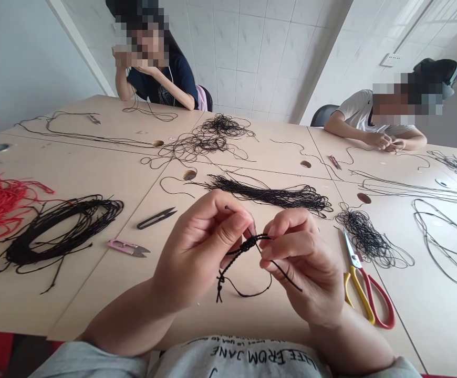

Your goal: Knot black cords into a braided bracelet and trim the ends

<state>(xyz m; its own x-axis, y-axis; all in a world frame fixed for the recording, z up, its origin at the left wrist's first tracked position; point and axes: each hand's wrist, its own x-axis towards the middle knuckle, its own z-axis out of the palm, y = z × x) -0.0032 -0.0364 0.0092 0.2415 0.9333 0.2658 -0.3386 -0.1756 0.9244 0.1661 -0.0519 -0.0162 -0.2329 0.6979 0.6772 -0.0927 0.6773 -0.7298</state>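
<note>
Both grips clenched in the air above the table (94,310): left hand (199,252) and right hand (301,265) pinching, with thumb and fingertips, a knotted black cord (243,248) between them. Long axis slanted, from lower left up to right; knotted part a little nearer the right hand, loose ends hanging down. Just beside right hand, red-and-yellow scissors (364,296).

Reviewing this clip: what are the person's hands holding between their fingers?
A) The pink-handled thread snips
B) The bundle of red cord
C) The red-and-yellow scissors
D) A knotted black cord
D: the left hand and right hand pinch a knotted black cord, its ends hanging below the fingers.
</note>
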